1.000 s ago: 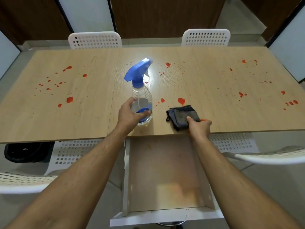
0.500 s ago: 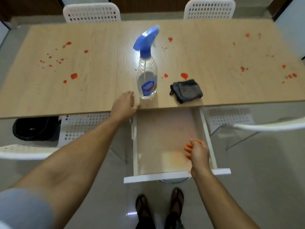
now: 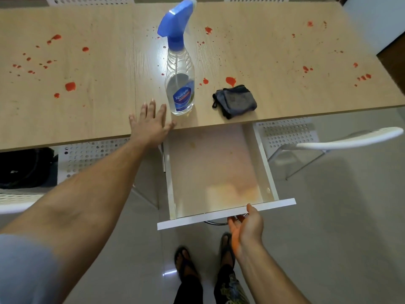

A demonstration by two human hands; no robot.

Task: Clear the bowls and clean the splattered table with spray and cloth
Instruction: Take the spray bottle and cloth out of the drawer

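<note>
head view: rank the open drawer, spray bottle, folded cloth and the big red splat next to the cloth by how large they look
1. Open drawer, though it sits nearer the camera, which inflates it.
2. Spray bottle.
3. Folded cloth.
4. Red splat, clearly smallest.

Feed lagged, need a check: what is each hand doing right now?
Left hand: open, flat on the table, holding nothing.
Right hand: open, at the drawer front.

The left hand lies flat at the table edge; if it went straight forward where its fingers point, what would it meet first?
Probably nothing: the left hand points across bare table, passing just left of the spray bottle.
</note>
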